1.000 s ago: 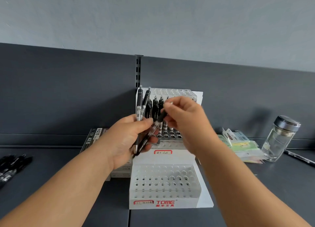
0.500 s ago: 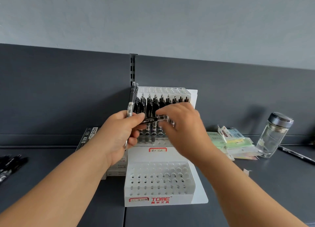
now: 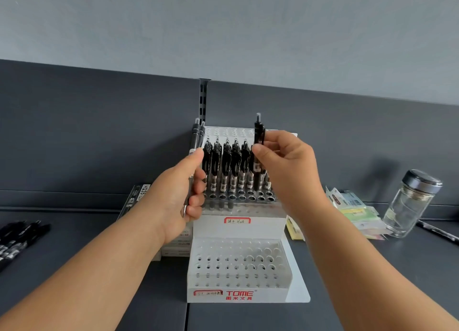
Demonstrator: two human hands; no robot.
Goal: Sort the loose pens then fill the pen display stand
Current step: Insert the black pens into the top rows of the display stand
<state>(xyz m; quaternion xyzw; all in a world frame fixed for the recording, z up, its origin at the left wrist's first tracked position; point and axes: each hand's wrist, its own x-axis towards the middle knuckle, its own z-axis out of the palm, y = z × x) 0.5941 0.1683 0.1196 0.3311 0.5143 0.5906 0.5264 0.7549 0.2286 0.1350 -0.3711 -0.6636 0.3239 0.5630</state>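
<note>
Black slim pen (image 3: 259,132) pinched above perforated white stand (image 3: 269,225).

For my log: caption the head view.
Right hand holds a black pen upright at the display stand; left hand grips two more pens.

Loose pens (image 3: 17,236) partly off-frame, left.

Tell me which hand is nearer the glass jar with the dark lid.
Right. The right hand, pinching one pen upright over the display stand, is left of the glass jar; the left hand grips pens at the stand's left edge, farther away.
</note>
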